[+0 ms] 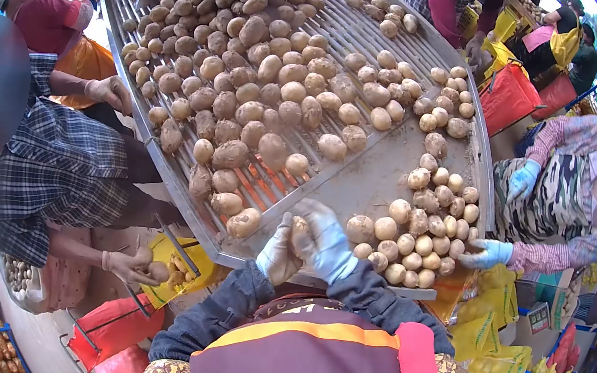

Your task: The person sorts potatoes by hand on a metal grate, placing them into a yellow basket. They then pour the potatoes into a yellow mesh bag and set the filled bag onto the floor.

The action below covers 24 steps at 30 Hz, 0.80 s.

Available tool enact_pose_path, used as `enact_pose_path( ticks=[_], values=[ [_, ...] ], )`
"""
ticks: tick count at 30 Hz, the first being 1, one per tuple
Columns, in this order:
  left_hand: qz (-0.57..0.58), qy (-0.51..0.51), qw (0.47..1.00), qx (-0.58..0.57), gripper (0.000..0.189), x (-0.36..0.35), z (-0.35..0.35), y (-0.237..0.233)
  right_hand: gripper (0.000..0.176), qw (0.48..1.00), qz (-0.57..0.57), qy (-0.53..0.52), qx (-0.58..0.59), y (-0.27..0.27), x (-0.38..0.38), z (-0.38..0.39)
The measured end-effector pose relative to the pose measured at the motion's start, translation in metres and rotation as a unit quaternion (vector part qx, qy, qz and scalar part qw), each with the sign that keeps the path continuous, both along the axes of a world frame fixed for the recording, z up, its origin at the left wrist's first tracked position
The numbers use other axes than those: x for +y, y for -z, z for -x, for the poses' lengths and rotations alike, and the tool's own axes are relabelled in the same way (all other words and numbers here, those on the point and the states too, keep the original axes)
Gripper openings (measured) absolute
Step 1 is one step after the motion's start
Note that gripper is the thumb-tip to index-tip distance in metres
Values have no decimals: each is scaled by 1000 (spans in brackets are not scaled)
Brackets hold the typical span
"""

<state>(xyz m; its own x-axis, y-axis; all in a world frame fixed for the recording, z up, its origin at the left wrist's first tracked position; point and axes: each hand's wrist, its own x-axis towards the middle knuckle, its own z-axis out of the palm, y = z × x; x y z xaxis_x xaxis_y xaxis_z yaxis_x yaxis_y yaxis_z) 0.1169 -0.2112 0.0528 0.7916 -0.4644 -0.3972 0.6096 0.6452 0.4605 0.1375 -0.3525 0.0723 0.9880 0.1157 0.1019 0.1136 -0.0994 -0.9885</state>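
Note:
Both my hands wear pale work gloves and meet over the near end of a metal sorting table. My left hand [279,255] is closed around a potato [298,227], of which only a small part shows. Against its other side, my right hand [325,243] is pressed with the fingers bent round it. Left of my hands, a dirt-covered potato [244,222] lies at the near end of the bars. To the right, a cluster of cleaner-looking potatoes [424,245] rests on the flat metal plate [347,198].
A large heap of potatoes [257,49] covers the slatted bars [315,23]. Co-workers stand on both sides; one gloved hand [487,255] touches the table's right edge. Below the left edge are a yellow bag [181,277] and a red bag [115,329]. Yellow net bags [493,331] stand right.

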Motion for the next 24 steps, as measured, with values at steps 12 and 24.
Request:
enact_pose_path(
  ticks=[12, 24],
  values=[
    [78, 35, 995, 52, 44, 1, 0, 24, 29, 997, 75, 28, 14, 13, -13, -2],
    [62, 5, 997, 35, 41, 5, -1, 9, 37, 950, 245, -126, -144, 6, -13, 4]
  ],
)
